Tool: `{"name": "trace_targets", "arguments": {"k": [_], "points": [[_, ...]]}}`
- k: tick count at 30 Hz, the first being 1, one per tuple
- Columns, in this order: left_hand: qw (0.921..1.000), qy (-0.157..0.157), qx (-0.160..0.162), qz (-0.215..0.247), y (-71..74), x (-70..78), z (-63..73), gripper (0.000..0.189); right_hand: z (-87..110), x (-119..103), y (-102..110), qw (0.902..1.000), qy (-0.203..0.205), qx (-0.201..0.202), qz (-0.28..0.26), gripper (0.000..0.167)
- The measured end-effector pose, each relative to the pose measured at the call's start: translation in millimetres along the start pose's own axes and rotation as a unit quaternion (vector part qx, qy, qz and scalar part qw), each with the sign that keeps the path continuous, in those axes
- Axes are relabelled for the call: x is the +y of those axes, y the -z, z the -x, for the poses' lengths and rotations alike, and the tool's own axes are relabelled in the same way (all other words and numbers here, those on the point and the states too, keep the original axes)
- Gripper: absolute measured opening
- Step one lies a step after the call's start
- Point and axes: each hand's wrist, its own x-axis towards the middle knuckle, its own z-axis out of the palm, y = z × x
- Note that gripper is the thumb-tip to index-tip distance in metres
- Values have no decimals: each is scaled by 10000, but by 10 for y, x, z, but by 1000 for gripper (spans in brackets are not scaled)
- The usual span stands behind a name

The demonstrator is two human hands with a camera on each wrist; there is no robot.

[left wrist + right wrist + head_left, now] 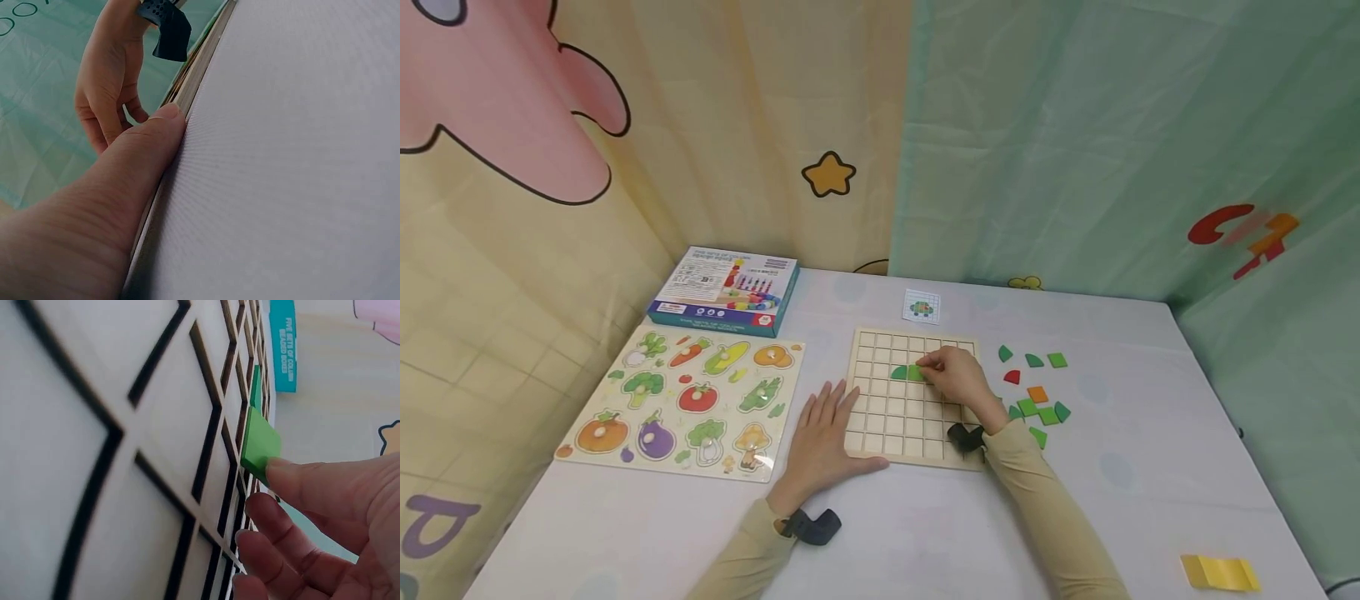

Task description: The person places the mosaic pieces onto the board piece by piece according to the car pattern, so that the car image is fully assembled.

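A wooden grid board [875, 408] lies on the table in the head view. My right hand [957, 377] is over its upper part and pinches a light green square tile [261, 442] between thumb and fingers. In the right wrist view the tile is tilted at the grid cells; whether it is fully seated I cannot tell. A dark green quarter-round tile [898, 373] lies in the cell just left of it. My left hand [822, 437] has its fingers spread at the board's left edge, and its thumb [140, 147] rests along the near edge.
Loose green, red and orange tiles [1048, 415] are scattered right of the board. A pattern card [922, 307] lies behind it. Leftward are a vegetable puzzle [681, 433] and a box [722, 287]. A yellow folded piece [1220, 573] sits near the front right.
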Motion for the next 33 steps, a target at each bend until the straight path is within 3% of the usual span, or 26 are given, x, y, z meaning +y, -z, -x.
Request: {"name": "trace_targets", "arguments": {"k": [6, 33], "points": [[10000, -16, 33, 0, -8, 0, 0, 115, -5, -4, -16, 9996, -38, 4, 267, 14], [10000, -32, 18, 53, 3, 3, 1, 115, -64, 23, 32, 9984, -379, -210, 356, 12]]}}
